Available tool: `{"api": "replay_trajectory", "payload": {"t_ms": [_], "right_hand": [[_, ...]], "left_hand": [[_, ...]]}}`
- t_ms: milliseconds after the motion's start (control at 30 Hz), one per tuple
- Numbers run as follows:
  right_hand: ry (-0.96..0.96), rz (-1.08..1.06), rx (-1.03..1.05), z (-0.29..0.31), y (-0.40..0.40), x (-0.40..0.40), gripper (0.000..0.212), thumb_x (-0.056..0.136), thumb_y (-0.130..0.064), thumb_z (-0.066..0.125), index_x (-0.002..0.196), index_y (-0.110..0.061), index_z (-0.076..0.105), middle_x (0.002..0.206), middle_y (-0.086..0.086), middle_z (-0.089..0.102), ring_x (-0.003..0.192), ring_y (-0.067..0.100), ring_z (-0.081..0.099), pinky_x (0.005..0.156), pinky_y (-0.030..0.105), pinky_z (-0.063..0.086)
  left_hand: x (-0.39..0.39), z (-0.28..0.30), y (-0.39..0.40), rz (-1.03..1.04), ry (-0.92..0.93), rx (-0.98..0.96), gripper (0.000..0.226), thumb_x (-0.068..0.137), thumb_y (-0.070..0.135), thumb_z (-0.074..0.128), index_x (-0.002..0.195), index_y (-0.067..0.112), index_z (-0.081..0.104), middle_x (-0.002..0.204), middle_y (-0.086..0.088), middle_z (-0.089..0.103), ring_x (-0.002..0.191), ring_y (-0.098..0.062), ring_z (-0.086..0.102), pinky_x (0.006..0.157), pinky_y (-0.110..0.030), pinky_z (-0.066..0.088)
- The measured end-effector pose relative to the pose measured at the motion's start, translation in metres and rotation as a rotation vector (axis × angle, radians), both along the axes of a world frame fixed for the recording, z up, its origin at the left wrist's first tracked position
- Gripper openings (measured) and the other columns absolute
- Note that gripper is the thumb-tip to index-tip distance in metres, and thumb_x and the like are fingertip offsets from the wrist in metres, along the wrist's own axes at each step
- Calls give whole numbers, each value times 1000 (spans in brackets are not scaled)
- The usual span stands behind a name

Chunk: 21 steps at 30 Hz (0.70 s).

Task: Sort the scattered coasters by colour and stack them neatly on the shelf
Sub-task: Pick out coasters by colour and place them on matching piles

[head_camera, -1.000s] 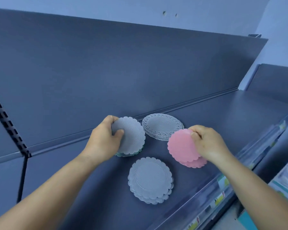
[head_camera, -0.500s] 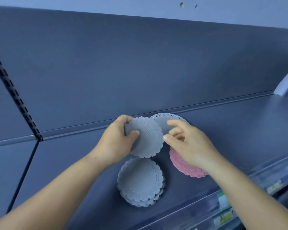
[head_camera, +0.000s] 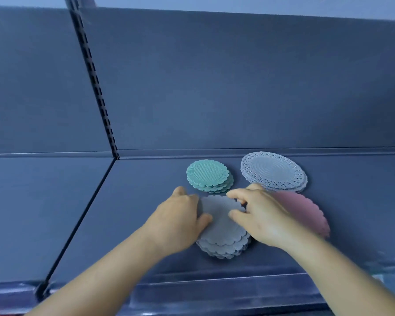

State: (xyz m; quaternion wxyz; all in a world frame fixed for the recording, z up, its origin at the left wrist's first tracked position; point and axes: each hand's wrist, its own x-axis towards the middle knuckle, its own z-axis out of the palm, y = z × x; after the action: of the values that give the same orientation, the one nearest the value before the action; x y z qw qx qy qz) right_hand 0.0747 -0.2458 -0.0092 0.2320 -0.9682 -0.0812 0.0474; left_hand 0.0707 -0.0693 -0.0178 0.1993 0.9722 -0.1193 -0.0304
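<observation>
The left hand (head_camera: 177,221) holds the left edge of the grey coaster stack (head_camera: 224,229) on the shelf (head_camera: 146,201), fingers curled round it. The right hand (head_camera: 263,216) pinches its right edge. Behind sit a green stack (head_camera: 209,175) and a lacy grey stack (head_camera: 273,171), with a pink stack (head_camera: 306,210) to the right.

I see four coaster piles grouped on the shelf (head_camera: 146,213). The scalloped stack (head_camera: 209,176) sits at the back left and the lace-edged stack (head_camera: 273,171) at the back right, just beside it, near the rear panel (head_camera: 214,87). In front, between my left hand (head_camera: 177,218) and right hand (head_camera: 263,216), lies the near stack (head_camera: 224,236); both hands touch it. The fourth stack (head_camera: 306,213) lies right of it, partly behind my right hand, in front of the lace-edged one. A slotted upright (head_camera: 94,83) stands at left
</observation>
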Motion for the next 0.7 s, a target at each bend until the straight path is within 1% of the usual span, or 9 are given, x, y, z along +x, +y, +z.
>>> {"api": "replay_trajectory", "payload": {"t_ms": [67, 133, 167, 233, 300, 433, 500, 567, 700], "right_hand": [[11, 12, -35, 1, 1, 1, 39, 93, -31, 51, 131, -28, 50, 122, -3, 39, 91, 14, 46, 86, 26, 38], [-8, 21, -75, 4, 3, 0, 40, 93, -30, 50, 133, -27, 48, 129, -2, 39, 105, 15, 44, 93, 26, 36], [-35, 28, -113, 6, 5, -1, 42, 93, -30, 50, 135, -28, 46, 133, -3, 39, 115, 15, 41, 99, 27, 33], [-110, 58, -176, 10, 13, -4, 47, 94, -29, 48, 140, -28, 39, 139, -7, 35, 129, 15, 31, 106, 25, 25], [-171, 101, -187, 16, 27, -8, 49, 95, -32, 46, 143, -29, 34, 145, -11, 31, 133, 14, 26, 108, 24, 22], [-223, 188, -159, 23, 72, -18, 53, 96, -36, 43, 145, -31, 26, 152, -16, 22, 139, 9, 19, 111, 22, 16], [-233, 227, -128, 24, 102, -25, 54, 96, -36, 44, 146, -31, 24, 152, -18, 21, 139, 7, 18, 110, 19, 16], [-230, 265, -106, 23, 137, -32, 54, 96, -36, 44, 146, -31, 25, 152, -18, 22, 139, 7, 18, 110, 19, 16], [-211, 346, -73, 22, 215, -48, 55, 96, -37, 43, 147, -30, 24, 153, -17, 20, 141, 7, 16, 114, 23, 15]], "left_hand": [[0, -1, 1, -3, 45, 33, 30, 93, 43, 46, 74, 21, 38, 83, 2, 35, 91, -25, 53, 80, -33, 45], [-1, 1, 2, -7, 50, 48, 33, 93, 45, 45, 71, 22, 36, 83, 2, 37, 91, -24, 51, 75, -31, 41], [-2, 2, 3, -4, 29, 59, 31, 93, 46, 45, 76, 21, 40, 86, 0, 39, 91, -24, 50, 75, -31, 39], [-5, 5, 8, 12, -42, 85, 33, 94, 47, 44, 100, 16, 48, 98, -3, 44, 98, -24, 48, 78, -30, 39], [-9, 8, 20, 30, -120, 80, 44, 95, 48, 41, 124, 15, 43, 110, -2, 47, 110, -23, 46, 84, -32, 44], [-23, 13, 64, 44, -251, 133, 57, 95, 50, 37, 142, 20, 29, 129, 1, 45, 119, -19, 41, 95, -31, 42], [-33, 13, 96, 59, -287, 195, 60, 96, 51, 36, 146, 21, 23, 135, 3, 43, 122, -18, 40, 100, -27, 36], [-46, 13, 131, 88, -289, 228, 60, 96, 51, 35, 146, 21, 22, 137, 4, 41, 124, -18, 40, 102, -25, 31], [-74, 17, 205, 125, -275, 237, 57, 97, 48, 36, 145, 21, 25, 140, 4, 41, 127, -17, 39, 104, -25, 30]]}}
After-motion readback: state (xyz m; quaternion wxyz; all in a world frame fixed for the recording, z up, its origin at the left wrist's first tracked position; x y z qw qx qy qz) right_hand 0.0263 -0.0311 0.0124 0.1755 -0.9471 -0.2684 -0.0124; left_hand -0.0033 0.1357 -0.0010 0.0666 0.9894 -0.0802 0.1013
